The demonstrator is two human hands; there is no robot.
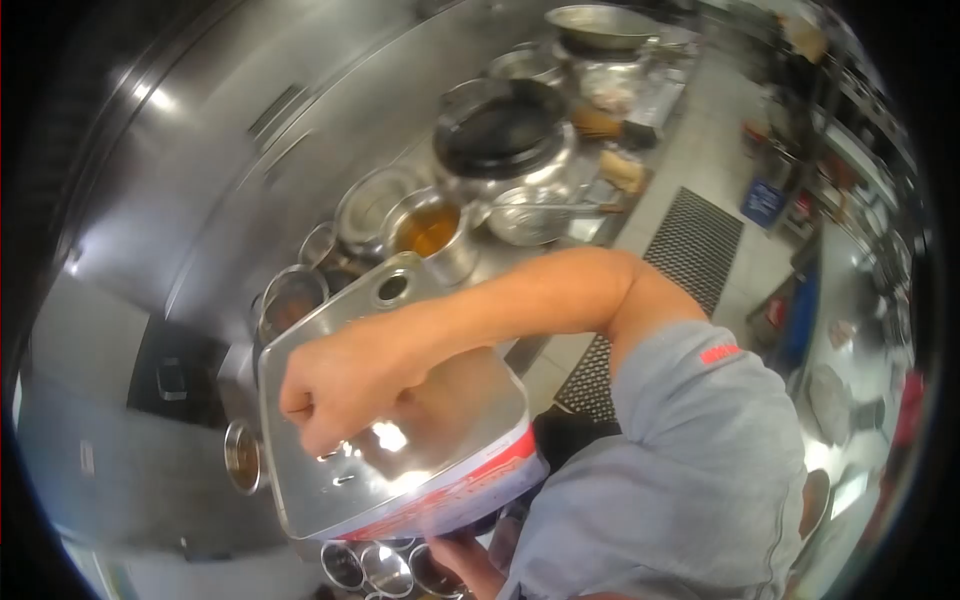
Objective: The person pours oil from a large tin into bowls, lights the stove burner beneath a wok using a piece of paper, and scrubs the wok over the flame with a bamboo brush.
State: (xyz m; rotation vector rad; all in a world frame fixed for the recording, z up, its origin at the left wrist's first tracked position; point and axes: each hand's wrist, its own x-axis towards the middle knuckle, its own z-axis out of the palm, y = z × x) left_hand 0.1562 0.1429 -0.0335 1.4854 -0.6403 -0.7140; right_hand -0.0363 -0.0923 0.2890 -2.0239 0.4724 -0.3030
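Observation:
A large square metal tin point(455, 400) with a red-and-white printed side is tilted in front of me, its shiny top facing up at the camera. Near its far corner is a round spout opening point(392, 288). My right hand point(350, 380) reaches over the top and is closed in a fist at the middle; the part it grips is hidden under the fingers. Low on the tin's printed side, my left hand point(462, 558) is against the tin, mostly hidden by it. Just beyond the spout corner stands a metal pot point(455, 255) holding amber liquid point(428, 232).
Several metal pots and bowls line the steel counter, including a large pot with a dark inside point(500, 130) and a strainer point(530, 215). More round containers point(385, 570) sit below the tin. A black perforated mat point(695, 240) lies on the floor at right, near a blue crate point(763, 202).

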